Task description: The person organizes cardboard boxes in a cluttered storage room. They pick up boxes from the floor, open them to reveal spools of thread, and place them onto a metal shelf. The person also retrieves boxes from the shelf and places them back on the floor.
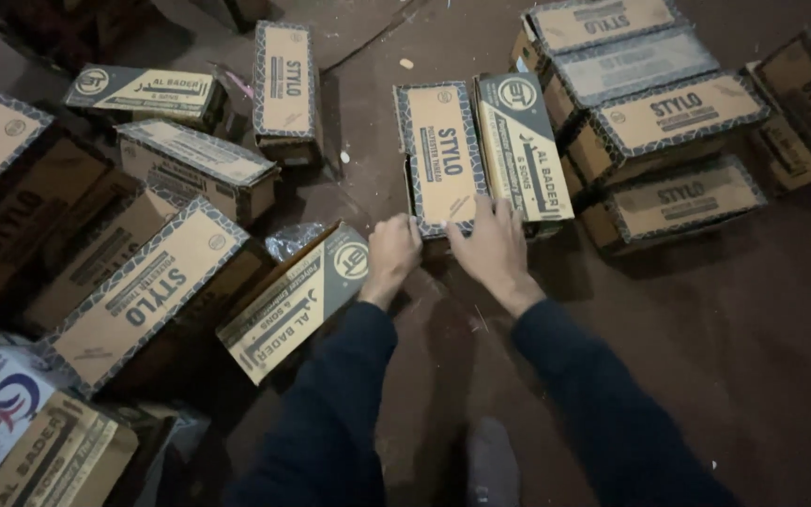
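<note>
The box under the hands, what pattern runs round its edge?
A grey-and-dark mottled border on the tan box, head view.

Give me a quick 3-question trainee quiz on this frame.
1. True or false: both hands touch the two side-by-side cardboard boxes on the floor.
2. Which hand lies flat with fingers spread on the box tops: A) left hand B) right hand?
3. Where is the stack of boxes: upper left or upper right?

Key: 1 true; 2 B; 3 upper right.
</note>
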